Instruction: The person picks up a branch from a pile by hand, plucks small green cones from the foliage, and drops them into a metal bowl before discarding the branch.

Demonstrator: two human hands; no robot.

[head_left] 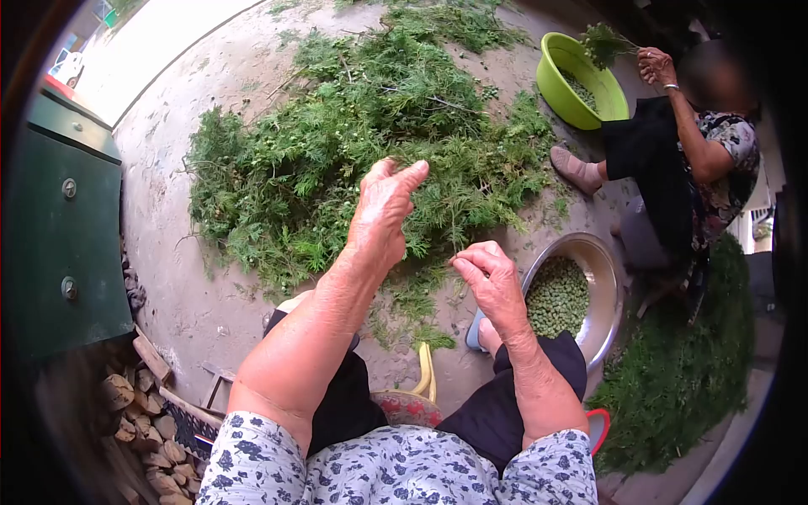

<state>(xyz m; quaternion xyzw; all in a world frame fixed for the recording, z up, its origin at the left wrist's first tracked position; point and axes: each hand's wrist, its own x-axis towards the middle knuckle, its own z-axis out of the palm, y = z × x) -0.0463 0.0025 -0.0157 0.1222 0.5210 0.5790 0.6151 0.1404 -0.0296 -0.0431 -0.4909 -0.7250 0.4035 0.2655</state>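
My left hand is over the near middle of a pile of cut evergreen branches, thumb and fingers apart. I see nothing held in it, though its far fingers are partly hidden. My right hand is closed in a pinch on a thin twig at the pile's near edge. Beside that hand, on the right, stands a metal basin with many small green cones or berries inside. Loose green sprigs lie on the ground below my hands.
On the right a seated person holds a green sprig above a lime-green basin. Another heap of greenery lies at lower right. A dark green metal box and chopped firewood are on the left.
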